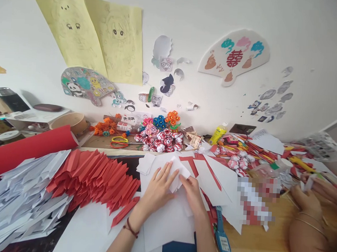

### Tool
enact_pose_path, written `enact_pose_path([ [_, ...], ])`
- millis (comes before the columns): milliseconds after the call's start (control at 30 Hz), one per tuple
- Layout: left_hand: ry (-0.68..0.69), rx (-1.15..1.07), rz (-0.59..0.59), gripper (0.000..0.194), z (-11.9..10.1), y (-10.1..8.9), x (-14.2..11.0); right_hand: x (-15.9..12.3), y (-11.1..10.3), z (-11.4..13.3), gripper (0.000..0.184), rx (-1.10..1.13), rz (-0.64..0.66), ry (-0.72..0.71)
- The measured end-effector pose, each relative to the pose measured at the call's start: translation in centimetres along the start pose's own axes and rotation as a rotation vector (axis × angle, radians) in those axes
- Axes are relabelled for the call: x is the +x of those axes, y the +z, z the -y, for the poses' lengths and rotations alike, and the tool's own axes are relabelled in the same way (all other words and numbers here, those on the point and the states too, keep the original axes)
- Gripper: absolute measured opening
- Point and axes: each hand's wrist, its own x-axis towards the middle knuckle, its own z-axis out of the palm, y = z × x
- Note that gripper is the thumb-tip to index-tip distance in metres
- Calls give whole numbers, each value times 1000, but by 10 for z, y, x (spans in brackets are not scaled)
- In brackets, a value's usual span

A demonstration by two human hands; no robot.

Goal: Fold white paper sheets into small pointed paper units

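Observation:
A small white paper piece (180, 168), partly covered by fingers, lies over larger white sheets (167, 227) in front of me. My left hand (159, 184) rests on it with fingers stretched out flat. At the piece's right edge, my right hand (191, 191) closes its thumb and fingers on the paper. A short stack of white paper pieces (145, 164) sits just beyond my left hand. To the left is a dense row of folded red paper pieces (90, 178), beside a big heap of folded white paper pieces (29, 197).
A red paper roll (28, 152) lies at left. Red-and-white paper flowers (160, 140) sit at the back, near a yellow bottle (219, 134). A blue watch (223, 236) lies right of my forearm. Another person's hands (307, 201) work at the far right.

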Motion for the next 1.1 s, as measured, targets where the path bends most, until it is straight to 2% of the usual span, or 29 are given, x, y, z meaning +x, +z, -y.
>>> enact_pose_path([
  [100, -2, -210, -16, 92, 2, -3, -3, -3, -1, -1, 48, -59, -54, 9],
  [167, -94, -380, -116, 80, 4, -2, -3, -6, 0, 1, 49, -70, -39, 8],
  [267, -337, -662, -284, 55, 8, 4, -3, -11, 3, 7, 51, -54, 39, 6],
  [333, -455, -835, -308, 47, 9, 6, -2, -13, 5, 9, 52, -46, 100, 12],
  [400, -505, -934, -294, 42, 10, 7, -1, -15, 6, 10, 52, -49, 135, 23],
  [567, -565, -977, -336, 37, 11, 2, 0, -13, 7, 9, 51, -16, 106, 24],
  [800, -633, -1137, -308, 39, 11, 0, 0, -11, -2, 10, 33, -28, 1, 11],
  [967, -673, -1166, -291, 38, 8, -6, 2, -13, -4, 12, 24, -42, 22, 19],
  [1100, -706, -1174, -290, 38, 6, -10, 4, -13, -4, 15, 23, -33, 34, 32],
])
